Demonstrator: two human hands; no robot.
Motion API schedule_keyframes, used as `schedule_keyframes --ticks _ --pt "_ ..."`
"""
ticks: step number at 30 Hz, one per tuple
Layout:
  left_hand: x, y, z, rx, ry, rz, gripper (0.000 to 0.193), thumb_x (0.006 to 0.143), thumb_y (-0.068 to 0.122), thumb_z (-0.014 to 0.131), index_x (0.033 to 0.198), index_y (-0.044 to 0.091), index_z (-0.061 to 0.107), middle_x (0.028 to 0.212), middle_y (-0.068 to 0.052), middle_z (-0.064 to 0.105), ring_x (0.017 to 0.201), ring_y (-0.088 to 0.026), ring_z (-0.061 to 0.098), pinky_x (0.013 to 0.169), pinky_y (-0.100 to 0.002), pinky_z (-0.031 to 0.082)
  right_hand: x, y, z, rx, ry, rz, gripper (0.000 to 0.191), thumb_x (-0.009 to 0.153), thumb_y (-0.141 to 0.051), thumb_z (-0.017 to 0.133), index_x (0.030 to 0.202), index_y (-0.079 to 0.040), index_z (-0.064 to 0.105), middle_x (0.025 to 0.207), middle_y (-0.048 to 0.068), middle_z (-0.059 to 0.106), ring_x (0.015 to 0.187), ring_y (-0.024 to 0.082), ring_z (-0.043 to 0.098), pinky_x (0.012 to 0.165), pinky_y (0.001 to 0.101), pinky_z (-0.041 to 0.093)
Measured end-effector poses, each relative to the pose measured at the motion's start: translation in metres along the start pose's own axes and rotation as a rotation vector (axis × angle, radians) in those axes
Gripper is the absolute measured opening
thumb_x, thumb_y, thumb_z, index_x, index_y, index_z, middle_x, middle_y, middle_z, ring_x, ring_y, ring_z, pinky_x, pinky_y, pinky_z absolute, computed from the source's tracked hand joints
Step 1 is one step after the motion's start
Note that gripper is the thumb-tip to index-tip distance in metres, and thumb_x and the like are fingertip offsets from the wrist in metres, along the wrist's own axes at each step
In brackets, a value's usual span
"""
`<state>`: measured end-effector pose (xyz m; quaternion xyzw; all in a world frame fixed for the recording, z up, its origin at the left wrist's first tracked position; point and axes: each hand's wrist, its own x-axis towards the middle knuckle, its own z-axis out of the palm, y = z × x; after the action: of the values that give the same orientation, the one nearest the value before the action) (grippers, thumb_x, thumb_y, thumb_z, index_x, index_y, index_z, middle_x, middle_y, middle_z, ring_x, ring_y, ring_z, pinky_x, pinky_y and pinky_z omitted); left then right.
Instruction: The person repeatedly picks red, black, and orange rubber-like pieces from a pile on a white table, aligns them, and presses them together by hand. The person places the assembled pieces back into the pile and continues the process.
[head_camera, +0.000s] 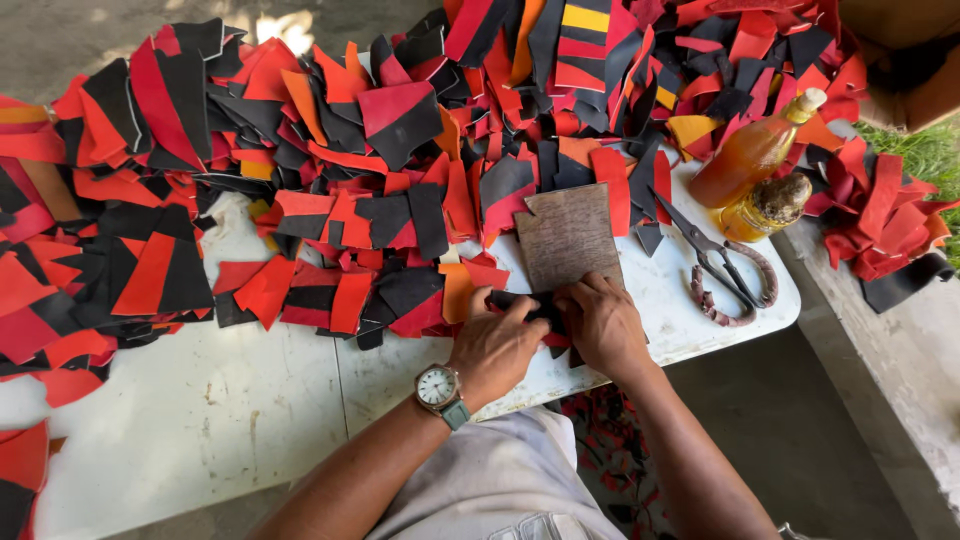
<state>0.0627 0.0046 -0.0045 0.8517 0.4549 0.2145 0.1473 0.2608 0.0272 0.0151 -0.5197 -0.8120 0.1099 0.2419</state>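
A black scrap (545, 312) is pinched flat by the left hand (497, 345) and right hand (600, 322), both closed on it (below the brown template (568, 238)), so careful alignment seems needed next.

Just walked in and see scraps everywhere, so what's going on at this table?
A person presses both hands, the left hand and right hand, onto a small dark scrap at the lower edge of a brown rectangular board. Red, black and orange scraps cover the white table. Scissors and two bottles lie alongside.
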Motion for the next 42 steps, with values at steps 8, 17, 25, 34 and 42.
schedule_keyframes --ticks 8,17,25,34,42 --pt "0.006 0.000 -0.003 0.007 -0.021 0.026 0.016 0.090 0.006 0.055 0.090 0.012 0.070 0.104 -0.011 0.064 0.072 -0.030 0.069 0.113 -0.064 0.024 0.006 0.004 0.000 -0.019 0.011 -0.008 0.009 0.088 -0.012 0.069 0.095 -0.010 0.074 0.092 0.011 0.065 0.094 0.035 0.064 0.081 0.0443 0.050" --pt "0.007 0.012 -0.011 0.069 -0.060 0.037 0.018 0.092 0.007 0.053 0.090 0.012 0.070 0.097 -0.011 0.062 0.071 -0.029 0.068 0.118 -0.064 0.019 0.006 0.008 -0.001 -0.044 -0.061 0.031 0.010 0.089 -0.014 0.067 0.096 -0.012 0.074 0.094 0.009 0.066 0.093 0.035 0.064 0.079 0.0450 0.049" --pt "0.003 0.006 -0.014 0.047 -0.002 0.097 0.016 0.090 0.005 0.053 0.088 0.011 0.068 0.101 -0.009 0.062 0.078 -0.029 0.067 0.103 -0.051 0.034 0.003 0.008 -0.010 -0.064 -0.098 -0.067 0.014 0.084 -0.015 0.069 0.096 -0.011 0.073 0.095 0.011 0.065 0.092 0.035 0.062 0.080 0.0446 0.050" --pt "-0.004 -0.001 0.000 -0.025 -0.071 0.078 0.031 0.089 0.005 0.055 0.119 0.004 0.064 0.126 -0.018 0.058 0.092 -0.038 0.062 0.085 -0.047 0.047 -0.043 -0.007 -0.021 -0.023 -0.218 0.092 0.022 0.091 -0.024 0.066 0.109 -0.019 0.076 0.107 0.005 0.069 0.107 0.030 0.060 0.092 0.0428 0.045" --pt "-0.007 -0.012 -0.003 -0.210 -0.087 0.036 0.025 0.093 0.004 0.056 0.112 0.007 0.071 0.141 -0.015 0.057 0.113 -0.036 0.064 0.095 -0.044 0.051 -0.025 -0.019 -0.001 -0.214 -0.127 0.025 0.053 0.099 -0.040 0.054 0.146 -0.016 0.057 0.161 0.015 0.035 0.147 0.044 0.024 0.108 0.0582 0.023"
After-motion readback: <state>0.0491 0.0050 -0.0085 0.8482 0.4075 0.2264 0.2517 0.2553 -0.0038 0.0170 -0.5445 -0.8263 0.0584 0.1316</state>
